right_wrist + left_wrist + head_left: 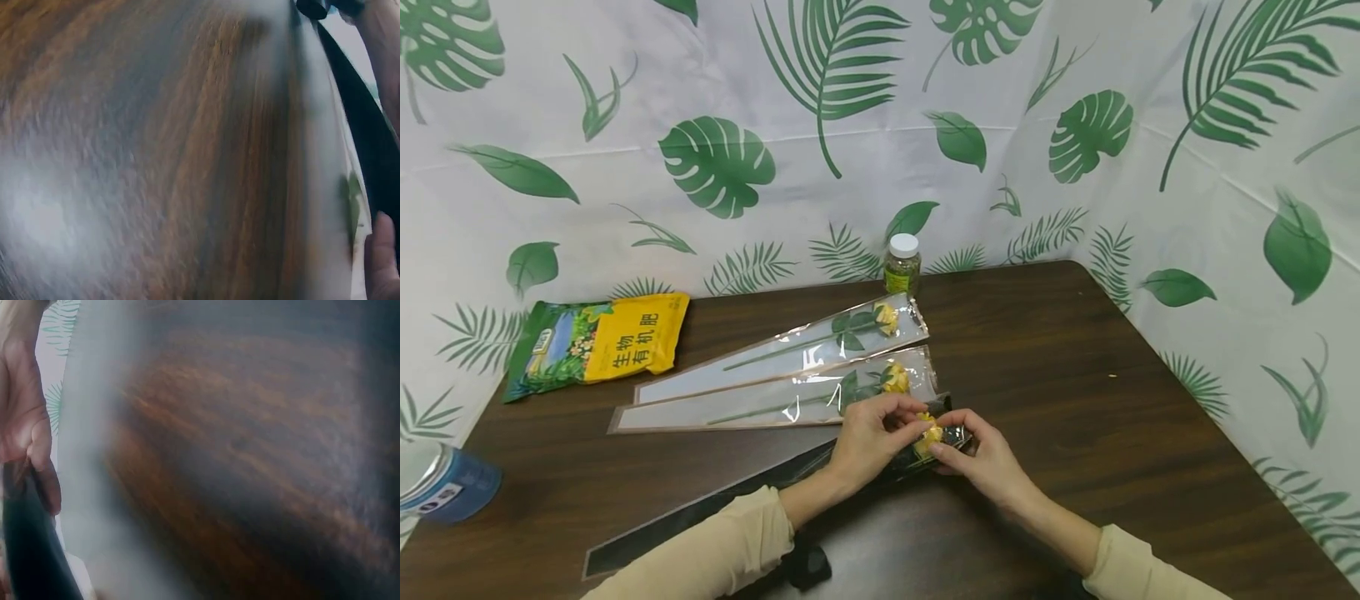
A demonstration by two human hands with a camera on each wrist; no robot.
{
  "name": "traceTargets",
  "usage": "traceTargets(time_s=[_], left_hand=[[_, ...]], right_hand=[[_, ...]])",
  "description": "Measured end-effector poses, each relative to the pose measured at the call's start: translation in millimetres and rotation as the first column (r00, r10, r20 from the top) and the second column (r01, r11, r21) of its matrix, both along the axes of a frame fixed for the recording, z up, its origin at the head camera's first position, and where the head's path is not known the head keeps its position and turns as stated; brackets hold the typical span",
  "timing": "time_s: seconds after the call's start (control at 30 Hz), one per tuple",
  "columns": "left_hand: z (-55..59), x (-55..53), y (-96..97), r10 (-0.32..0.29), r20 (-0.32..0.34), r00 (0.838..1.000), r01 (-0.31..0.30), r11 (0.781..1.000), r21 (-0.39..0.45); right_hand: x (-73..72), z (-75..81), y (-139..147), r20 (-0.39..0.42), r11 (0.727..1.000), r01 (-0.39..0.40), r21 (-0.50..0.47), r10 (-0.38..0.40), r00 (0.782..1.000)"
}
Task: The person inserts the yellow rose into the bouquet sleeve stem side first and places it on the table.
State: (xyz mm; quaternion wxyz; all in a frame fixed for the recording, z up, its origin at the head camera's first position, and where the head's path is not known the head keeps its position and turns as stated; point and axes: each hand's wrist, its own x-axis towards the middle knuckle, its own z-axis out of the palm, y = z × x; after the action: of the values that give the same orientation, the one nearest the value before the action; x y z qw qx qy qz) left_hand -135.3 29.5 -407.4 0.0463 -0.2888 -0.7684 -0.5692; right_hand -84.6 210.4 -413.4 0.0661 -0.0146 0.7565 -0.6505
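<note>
A yellow rose (927, 442) lies at the wide end of a black flower sleeve (700, 515), which slants across the table in the head view. My left hand (871, 435) pinches at the rose's petals from the left. From the right, my right hand (991, 460) holds the bloom between thumb and index finger, its other fingers partly hidden by the sleeve. In the left wrist view the black sleeve (31, 534) hangs below the left hand (25, 412). The right thumb (382, 250) shows against the sleeve in the right wrist view. The rose's stem is hidden.
Two clear-fronted sleeves, an upper one (760, 340) and a lower one (685, 412), each hold a yellow rose. A fertilizer bag (617, 337) lies at the back left, a blue can (456, 487) stands at the left edge, and a white-capped jar (902, 262) at the back.
</note>
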Motion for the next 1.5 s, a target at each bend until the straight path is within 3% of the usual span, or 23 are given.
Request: traceTargets(time_s=[0.13, 0.23, 0.37, 0.47, 0.6, 0.8, 0.93, 1.1, 1.3, 1.5], left_hand=[[1.9, 5.8, -12.2, 0.0, -0.02, 1.0, -0.002, 0.995, -0.098], [0.1, 14.3, -32.2, 0.017, -0.081, 0.997, -0.036, 0.971, -0.238], [-8.4, 27.7, -56.5, 0.001, -0.172, 0.985, -0.079, 0.892, -0.445], [-14.5, 33.9, -65.7, -0.052, -0.23, 0.972, -0.085, 0.833, -0.547], [-18.3, 35.5, -69.2, -0.106, -0.257, 0.961, -0.073, 0.795, -0.603], [-19.7, 32.9, -72.7, -0.146, -0.301, 0.942, -0.094, 0.748, -0.657], [-21.3, 29.7, -76.3, -0.149, -0.325, 0.934, -0.128, 0.71, -0.692], [-23.5, 25.9, -79.8, -0.164, -0.336, 0.927, -0.132, 0.698, -0.704], [-26.7, 24.7, -85.5, -0.173, -0.352, 0.92, -0.134, 0.706, -0.696], [-23.0, 21.4, -93.1, -0.176, -0.302, 0.937, -0.093, 0.706, -0.702]], right_hand=[[3.0, -0.4, -2.5, 0.096, 0.993, 0.089, -0.076, -0.082, 0.992], [5.7, -1.4, -0.5, 0.124, 0.99, 0.121, -0.078, -0.111, 0.986], [9.9, -5.8, 4.2, 0.151, 0.988, 0.127, -0.083, -0.113, 0.982], [13.3, -10.3, 7.0, 0.173, 0.993, 0.091, -0.074, -0.077, 0.982], [15.7, -13.0, 10.6, 0.143, 1.0, 0.022, 0.008, -0.023, 0.989], [16.7, -10.8, 22.2, 0.065, 0.985, 0.076, 0.155, -0.087, 0.994], [19.0, -8.9, 32.7, 0.009, 0.978, 0.015, 0.209, -0.017, 1.0], [14.8, -8.3, 43.5, -0.045, 0.969, -0.135, 0.209, 0.147, 0.988], [8.2, -12.6, 53.6, -0.072, 0.916, -0.277, 0.291, 0.31, 0.948], [2.4, -14.5, 59.1, -0.043, 0.869, -0.381, 0.315, 0.415, 0.909]])
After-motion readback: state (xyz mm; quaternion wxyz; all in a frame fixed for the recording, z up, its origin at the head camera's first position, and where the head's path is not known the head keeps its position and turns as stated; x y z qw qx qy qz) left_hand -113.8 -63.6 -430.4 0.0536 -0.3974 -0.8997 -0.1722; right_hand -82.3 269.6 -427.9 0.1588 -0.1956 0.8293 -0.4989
